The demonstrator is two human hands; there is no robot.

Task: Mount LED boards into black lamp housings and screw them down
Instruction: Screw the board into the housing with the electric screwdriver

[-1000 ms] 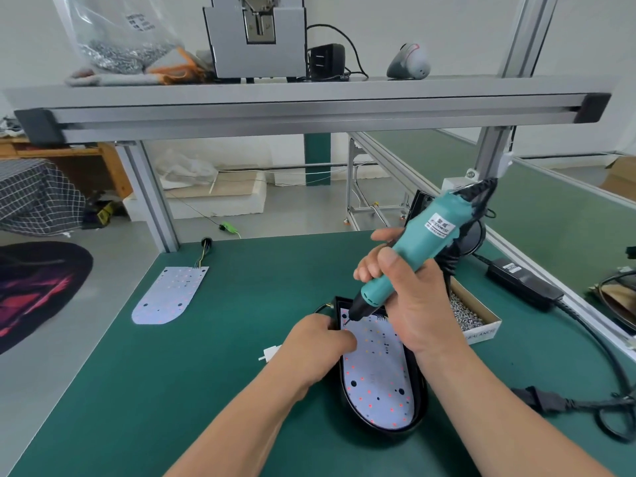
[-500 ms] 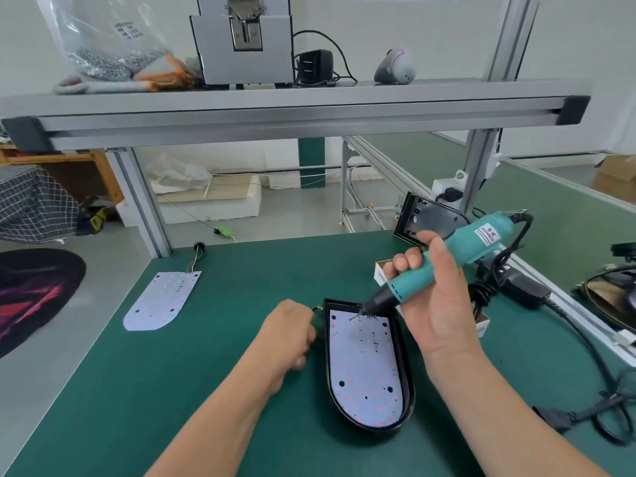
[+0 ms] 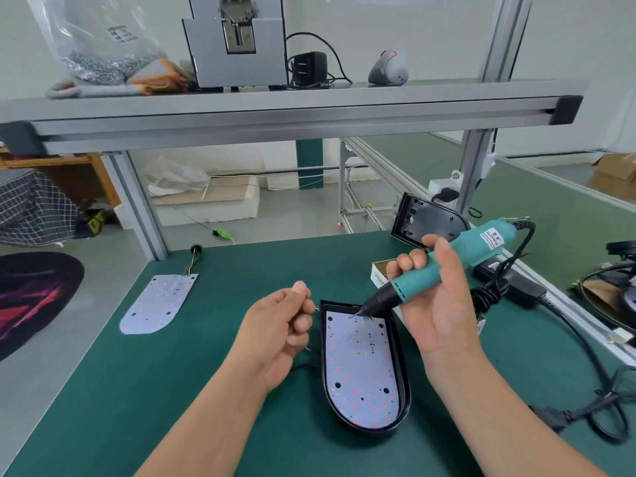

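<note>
Gripping the screwdriver (image 3: 457, 259), the right hand (image 3: 444, 304) angles its bit onto the LED board (image 3: 361, 366) to fasten it; whether the curled left hand (image 3: 278, 332) holds anything is unclear.

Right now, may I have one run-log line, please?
right hand grips screwdriver | bit at LED board in housing | left hand curled alongside

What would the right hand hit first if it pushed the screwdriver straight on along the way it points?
Probably the LED board seated in the black housing, near its top-left corner; the right hand aims the screwdriver tip there, though contact is unclear.
</note>
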